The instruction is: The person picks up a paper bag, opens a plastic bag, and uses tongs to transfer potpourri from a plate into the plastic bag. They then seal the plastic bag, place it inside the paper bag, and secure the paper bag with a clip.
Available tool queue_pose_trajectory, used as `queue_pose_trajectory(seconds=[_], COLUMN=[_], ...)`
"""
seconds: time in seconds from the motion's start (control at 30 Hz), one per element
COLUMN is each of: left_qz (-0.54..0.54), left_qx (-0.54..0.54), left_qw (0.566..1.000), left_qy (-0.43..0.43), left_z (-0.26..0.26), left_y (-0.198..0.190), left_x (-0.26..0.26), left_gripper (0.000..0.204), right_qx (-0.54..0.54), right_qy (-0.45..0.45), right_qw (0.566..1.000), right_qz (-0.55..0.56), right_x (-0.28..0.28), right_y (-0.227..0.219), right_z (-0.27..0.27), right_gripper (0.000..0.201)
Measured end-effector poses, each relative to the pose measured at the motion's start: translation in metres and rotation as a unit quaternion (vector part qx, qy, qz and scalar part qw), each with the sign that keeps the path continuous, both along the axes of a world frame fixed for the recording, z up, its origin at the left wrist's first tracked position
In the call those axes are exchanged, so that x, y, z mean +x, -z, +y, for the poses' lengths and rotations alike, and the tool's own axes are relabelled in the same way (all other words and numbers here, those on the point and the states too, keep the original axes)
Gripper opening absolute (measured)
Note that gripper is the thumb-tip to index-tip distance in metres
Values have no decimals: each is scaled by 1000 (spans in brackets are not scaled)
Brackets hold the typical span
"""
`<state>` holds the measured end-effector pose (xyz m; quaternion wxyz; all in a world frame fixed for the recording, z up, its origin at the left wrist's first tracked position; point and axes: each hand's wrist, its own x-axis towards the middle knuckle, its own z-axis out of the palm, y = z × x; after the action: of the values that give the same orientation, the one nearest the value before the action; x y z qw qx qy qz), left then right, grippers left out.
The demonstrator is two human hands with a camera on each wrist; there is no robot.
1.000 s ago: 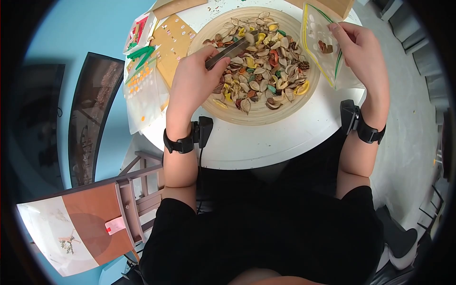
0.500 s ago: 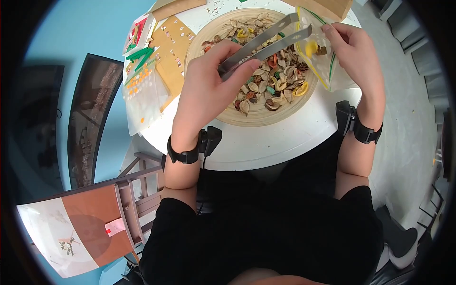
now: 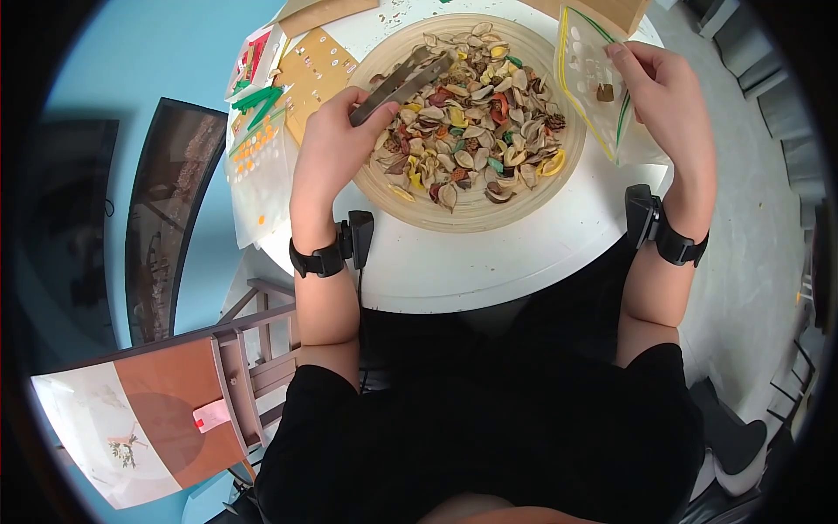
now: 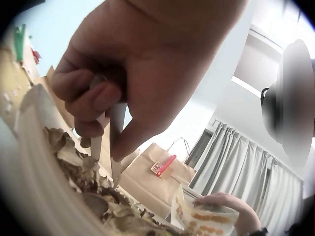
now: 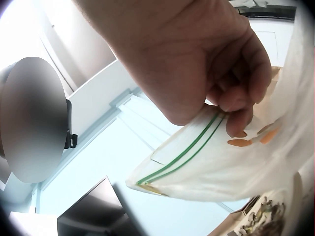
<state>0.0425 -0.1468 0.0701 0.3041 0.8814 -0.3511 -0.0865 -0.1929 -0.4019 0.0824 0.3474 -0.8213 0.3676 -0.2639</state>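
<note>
Metal tongs (image 3: 403,86) are gripped in the left hand (image 3: 336,150), their tips down among dried petals and pods (image 3: 471,131) on a round wooden plate (image 3: 489,220). In the left wrist view the left hand (image 4: 142,64) curls round the tongs (image 4: 116,142), whose tips touch the dried pieces (image 4: 93,196). The right hand (image 3: 672,105) pinches the upper edge of a clear zip bag (image 3: 589,79) at the plate's right side. A brown piece (image 3: 605,93) shows in the bag. The right wrist view shows the right hand (image 5: 197,64) pinching the bag (image 5: 211,172) near its green zip line.
Left of the plate lie a brown paper sheet (image 3: 319,74), green clips (image 3: 257,105), a small box with red things (image 3: 253,65) and a bag with orange dots (image 3: 262,188). A paper bag (image 4: 157,177) stands behind the plate. White tabletop (image 3: 436,279) shows in front.
The tongs went from the plate to the bag's mouth with a yellow piece, then back left over the plate, where they are lower. A brown piece shows in the bag; the right hand barely moved.
</note>
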Motion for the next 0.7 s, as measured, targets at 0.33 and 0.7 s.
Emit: queue_pose_trajectory(seconds=[0.33,0.7], left_qz=[-58,48], left_qx=[7,-116], left_qw=[997,989], left_qy=[47,73], left_z=[-3,-3], left_y=[3,-25], left_x=[-11,-37], left_gripper=[30,23], right_qx=[3,-17], right_qy=[-8,-9], right_qw=[1000,1000], right_qz=[3,10], right_x=[2,5], right_y=[1,1], right_z=[1,4], right_gripper=[36,38])
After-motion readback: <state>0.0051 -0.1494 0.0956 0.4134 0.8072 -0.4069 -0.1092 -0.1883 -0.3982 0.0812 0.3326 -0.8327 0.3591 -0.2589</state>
